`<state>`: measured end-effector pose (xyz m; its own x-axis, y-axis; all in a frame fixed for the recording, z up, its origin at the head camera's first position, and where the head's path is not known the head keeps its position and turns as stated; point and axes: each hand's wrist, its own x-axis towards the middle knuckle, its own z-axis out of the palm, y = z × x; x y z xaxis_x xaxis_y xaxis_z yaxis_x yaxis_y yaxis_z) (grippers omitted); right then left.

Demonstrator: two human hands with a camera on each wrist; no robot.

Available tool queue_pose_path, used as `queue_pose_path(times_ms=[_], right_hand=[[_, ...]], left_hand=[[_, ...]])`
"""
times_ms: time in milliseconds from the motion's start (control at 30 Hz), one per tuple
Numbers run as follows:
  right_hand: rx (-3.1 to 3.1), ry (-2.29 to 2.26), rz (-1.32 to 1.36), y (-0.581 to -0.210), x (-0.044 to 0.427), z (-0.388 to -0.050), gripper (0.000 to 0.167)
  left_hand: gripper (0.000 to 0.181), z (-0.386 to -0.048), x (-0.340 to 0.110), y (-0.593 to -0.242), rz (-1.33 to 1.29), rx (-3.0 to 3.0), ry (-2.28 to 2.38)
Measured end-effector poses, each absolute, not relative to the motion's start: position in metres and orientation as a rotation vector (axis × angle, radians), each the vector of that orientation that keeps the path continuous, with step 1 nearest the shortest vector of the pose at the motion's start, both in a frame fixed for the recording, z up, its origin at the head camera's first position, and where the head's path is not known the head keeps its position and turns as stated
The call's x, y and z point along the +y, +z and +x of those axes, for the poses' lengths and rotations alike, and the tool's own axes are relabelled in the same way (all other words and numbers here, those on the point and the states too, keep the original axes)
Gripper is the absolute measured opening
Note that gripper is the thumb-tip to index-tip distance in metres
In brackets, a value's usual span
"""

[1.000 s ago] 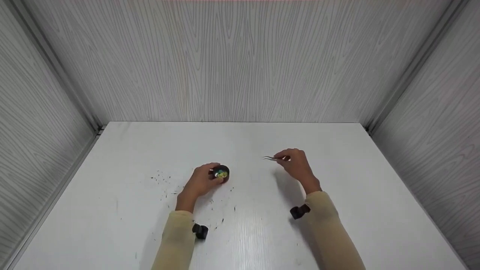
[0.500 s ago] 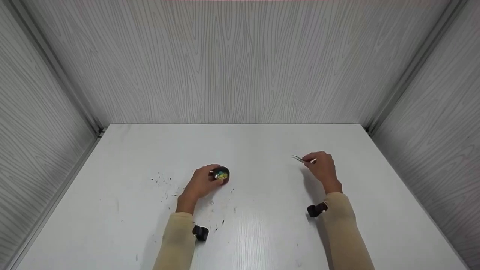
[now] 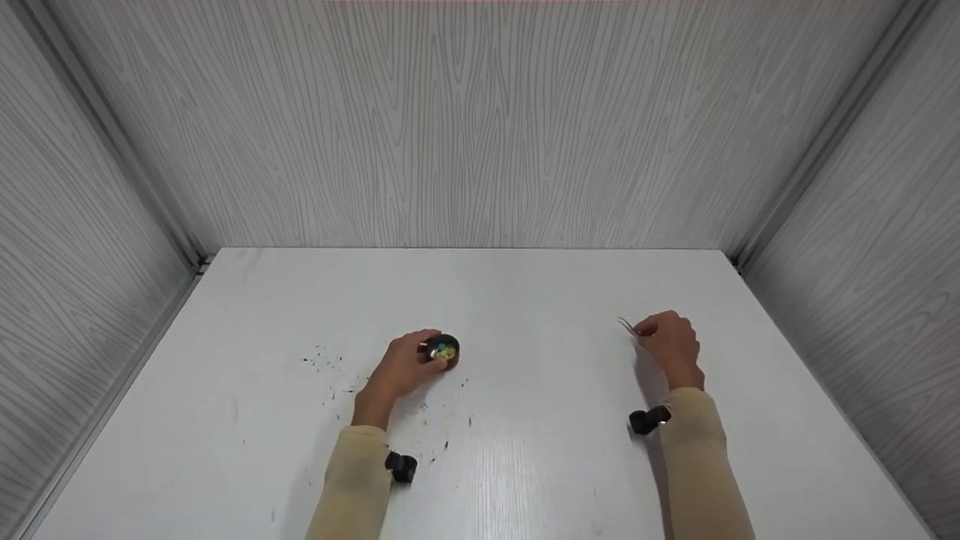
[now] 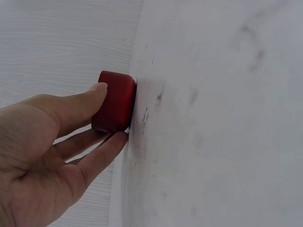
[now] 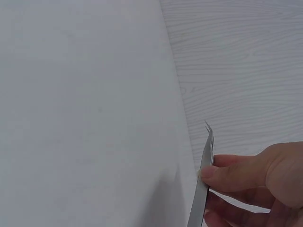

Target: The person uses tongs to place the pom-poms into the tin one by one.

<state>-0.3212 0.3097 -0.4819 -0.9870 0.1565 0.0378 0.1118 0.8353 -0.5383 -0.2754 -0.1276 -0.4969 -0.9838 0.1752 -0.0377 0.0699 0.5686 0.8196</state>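
My left hand [image 3: 401,367] grips a small round cup [image 3: 452,360] on the table, left of the middle. From the side, in the left wrist view, the cup [image 4: 115,101] is dark red, with the thumb on one side and fingers round the other. Several small yellow, green and blue pieces [image 3: 445,351] lie inside it. Over to the right, my right hand [image 3: 671,345] pinches metal tweezers [image 3: 627,325] between thumb and fingers. Their thin bent tips point away from the hand in the right wrist view, where the tweezers [image 5: 204,165] hold nothing that I can see.
The white table [image 3: 525,390] bears dark specks and smudges [image 3: 322,360] around the left hand. Grey wood-grain panels [image 3: 480,127] wall it in at the back and both sides. A small black camera [image 3: 402,466] sits on each wrist.
My right hand has moved to the right with the tweezers, away from the cup, and their tips have swung to point farther forward. The left hand and the cup have stayed in place.
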Motion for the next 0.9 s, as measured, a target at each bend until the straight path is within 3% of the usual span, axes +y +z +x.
queue_pose_path(times_ms=[400, 900], right_hand=[[-2.977, 0.916, -0.391, -0.4801, 0.3177, -0.3114, 0.026], [-2.987, 0.890, -0.315, -0.4793, 0.3138, -0.3125, 0.035]], left_hand=[[0.051, -0.2753, -0.1278, -0.4949, 0.216, 2.689, 1.385], [0.055, -0.2763, -0.1305, -0.4945, 0.217, 2.683, 1.368]])
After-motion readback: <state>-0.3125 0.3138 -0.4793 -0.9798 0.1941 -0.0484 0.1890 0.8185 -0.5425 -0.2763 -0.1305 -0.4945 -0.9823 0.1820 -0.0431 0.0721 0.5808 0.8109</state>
